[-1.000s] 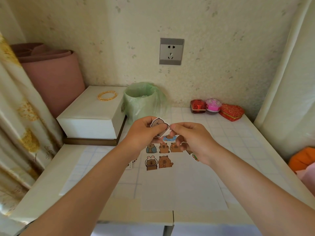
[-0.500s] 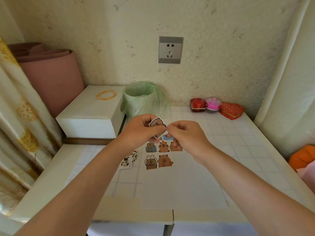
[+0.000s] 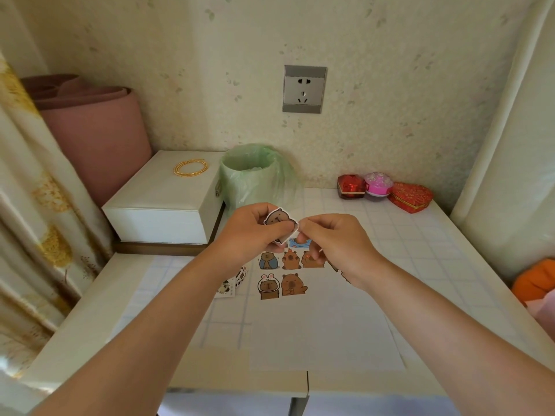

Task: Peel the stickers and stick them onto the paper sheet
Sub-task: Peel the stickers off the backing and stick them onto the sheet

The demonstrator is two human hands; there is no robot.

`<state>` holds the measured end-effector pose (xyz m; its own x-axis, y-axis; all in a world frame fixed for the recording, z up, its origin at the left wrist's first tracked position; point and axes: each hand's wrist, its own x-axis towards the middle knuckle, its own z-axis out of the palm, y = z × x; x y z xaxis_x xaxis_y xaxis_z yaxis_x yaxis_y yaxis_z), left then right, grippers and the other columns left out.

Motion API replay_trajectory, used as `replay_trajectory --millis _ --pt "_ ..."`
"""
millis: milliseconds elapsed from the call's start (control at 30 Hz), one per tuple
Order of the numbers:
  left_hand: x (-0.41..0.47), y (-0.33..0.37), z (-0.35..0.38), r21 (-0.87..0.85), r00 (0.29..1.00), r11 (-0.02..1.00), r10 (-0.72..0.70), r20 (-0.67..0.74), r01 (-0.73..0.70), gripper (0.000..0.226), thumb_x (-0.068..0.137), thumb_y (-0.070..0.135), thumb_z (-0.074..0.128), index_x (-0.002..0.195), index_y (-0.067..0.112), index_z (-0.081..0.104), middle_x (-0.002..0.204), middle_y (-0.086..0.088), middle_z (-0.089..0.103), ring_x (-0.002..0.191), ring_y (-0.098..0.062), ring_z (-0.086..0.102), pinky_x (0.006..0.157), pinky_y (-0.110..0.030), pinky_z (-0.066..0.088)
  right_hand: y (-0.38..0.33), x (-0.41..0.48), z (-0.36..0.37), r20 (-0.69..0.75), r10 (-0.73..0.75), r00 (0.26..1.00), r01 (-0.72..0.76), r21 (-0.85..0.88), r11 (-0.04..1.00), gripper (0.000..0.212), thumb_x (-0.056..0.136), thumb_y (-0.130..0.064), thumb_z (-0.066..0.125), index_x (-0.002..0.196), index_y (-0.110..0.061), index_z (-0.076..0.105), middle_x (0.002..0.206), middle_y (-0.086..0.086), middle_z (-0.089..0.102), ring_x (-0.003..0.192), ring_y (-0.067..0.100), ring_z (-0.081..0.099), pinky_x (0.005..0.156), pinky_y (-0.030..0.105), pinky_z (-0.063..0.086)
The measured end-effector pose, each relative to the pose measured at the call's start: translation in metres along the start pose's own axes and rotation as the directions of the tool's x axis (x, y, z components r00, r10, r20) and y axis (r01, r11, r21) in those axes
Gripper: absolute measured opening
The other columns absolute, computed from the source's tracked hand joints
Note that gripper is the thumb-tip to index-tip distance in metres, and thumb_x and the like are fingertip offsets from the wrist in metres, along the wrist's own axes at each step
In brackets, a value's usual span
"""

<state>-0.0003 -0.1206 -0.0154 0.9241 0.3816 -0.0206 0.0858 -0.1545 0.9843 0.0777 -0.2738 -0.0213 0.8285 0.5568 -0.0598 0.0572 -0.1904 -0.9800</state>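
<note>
My left hand (image 3: 250, 232) holds a brown capybara sticker (image 3: 277, 219) up above the table, pinched between thumb and fingers. My right hand (image 3: 332, 241) meets it from the right and pinches the sticker's right edge with curled fingers. Below both hands lies the white paper sheet (image 3: 324, 331), with several capybara stickers (image 3: 282, 273) stuck near its far end. A small pile of loose stickers (image 3: 232, 282) lies just left of the sheet, partly hidden by my left forearm.
A bin lined with a green bag (image 3: 255, 175) stands behind my hands. A white box (image 3: 162, 202) with a gold bangle is at the left. Red and pink trinket boxes (image 3: 384, 192) sit at the back right by the wall. A curtain hangs at the left.
Both hands stay together on the sticker and have shifted slightly up. The white flap seen under the sticker one second ago is hidden in my fingers now.
</note>
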Motion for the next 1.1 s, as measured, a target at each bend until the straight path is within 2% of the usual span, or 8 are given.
replay_trajectory --millis 100,267,500,733,800,900,1000,1100 --pt "0.000 0.001 -0.002 -0.036 1.000 0.999 -0.005 -0.003 0.005 0.010 0.086 0.011 0.074 0.093 0.003 0.072 0.078 -0.009 0.063 0.065 -0.015 0.064 0.063 -0.023 0.057 -0.002 -0.001 -0.002 0.036 0.029 0.999 -0.033 0.113 0.993 0.016 0.094 -0.020 0.067 0.088 -0.009 0.076 0.078 0.004 0.072 0.050 0.015 0.050 0.046 0.024 0.043" --pt "-0.001 0.002 -0.001 -0.011 1.000 1.000 -0.001 -0.004 0.001 0.004 0.086 0.010 0.074 0.090 0.008 0.072 0.076 -0.004 0.065 0.064 -0.011 0.065 0.064 -0.024 0.059 -0.001 0.000 0.000 -0.002 0.024 1.000 -0.024 0.049 0.998 0.017 0.093 -0.021 0.067 0.086 -0.007 0.075 0.081 0.020 0.067 0.049 0.014 0.050 0.046 0.023 0.045" --pt "-0.002 0.002 0.004 0.015 0.999 0.999 0.037 0.001 -0.037 0.003 0.086 0.009 0.073 0.088 0.008 0.071 0.068 0.003 0.066 0.062 -0.008 0.065 0.062 -0.023 0.058 -0.003 -0.004 0.004 -0.040 -0.006 0.999 0.004 -0.048 0.999 0.024 0.097 -0.015 0.058 0.081 -0.003 0.072 0.049 0.004 0.053 0.041 0.011 0.044 0.041 0.014 0.038" --pt "-0.001 0.000 0.007 -0.030 0.998 0.999 0.013 -0.069 -0.015 0.020 0.084 0.011 0.076 0.102 0.009 0.068 0.082 -0.001 0.068 0.071 -0.011 0.066 0.067 -0.026 0.060 -0.004 -0.005 0.004 -0.047 0.002 0.999 -0.002 0.004 1.000 0.025 0.097 -0.018 0.060 0.075 -0.010 0.070 0.045 0.002 0.052 0.040 0.011 0.043 0.042 0.015 0.040" --pt "-0.001 -0.006 0.010 0.123 0.978 0.990 0.097 -0.183 -0.075 0.034 0.081 0.019 0.079 0.109 0.022 0.061 0.095 0.007 0.064 0.081 -0.006 0.063 0.072 -0.019 0.056 -0.003 -0.005 0.005 -0.067 -0.016 0.998 0.015 -0.019 1.000 0.023 0.097 -0.017 0.060 0.078 -0.011 0.070 0.043 -0.004 0.052 0.037 0.008 0.043 0.040 0.014 0.037" --pt "-0.004 -0.007 0.011 0.426 0.910 0.882 0.329 -0.253 -0.200 0.029 0.077 0.029 0.081 0.094 0.030 0.057 0.090 0.013 0.058 0.076 -0.003 0.052 0.064 -0.010 0.040 0.000 -0.003 0.006 -0.106 -0.052 0.993 0.048 -0.047 0.998 0.019 0.097 -0.016 0.061 0.081 -0.013 0.071 0.041 -0.011 0.054 0.036 0.004 0.043 0.041 0.015 0.038" --pt "-0.004 -0.006 0.012 0.377 0.943 0.902 0.290 -0.163 -0.212 0.011 0.083 0.025 0.077 0.082 0.026 0.066 0.075 0.009 0.068 0.061 -0.003 0.059 0.063 -0.019 0.050 0.003 -0.001 0.008 -0.135 -0.132 0.982 0.115 -0.129 0.985 0.019 0.095 -0.015 0.062 0.081 -0.017 0.074 0.045 -0.013 0.057 0.039 0.000 0.049 0.045 0.014 0.039" --pt "-0.004 -0.008 0.013 0.387 0.966 0.905 0.235 -0.111 -0.176 0.003 0.087 0.027 0.073 0.085 0.026 0.076 0.075 0.012 0.072 0.069 -0.002 0.066 0.073 -0.027 0.056 0.007 0.001 0.008 -0.154 -0.230 0.961 0.186 -0.258 0.948 0.020 0.094 -0.016 0.063 0.079 -0.021 0.075 0.057 -0.012 0.065 0.047 -0.001 0.055 0.046 0.012 0.040"
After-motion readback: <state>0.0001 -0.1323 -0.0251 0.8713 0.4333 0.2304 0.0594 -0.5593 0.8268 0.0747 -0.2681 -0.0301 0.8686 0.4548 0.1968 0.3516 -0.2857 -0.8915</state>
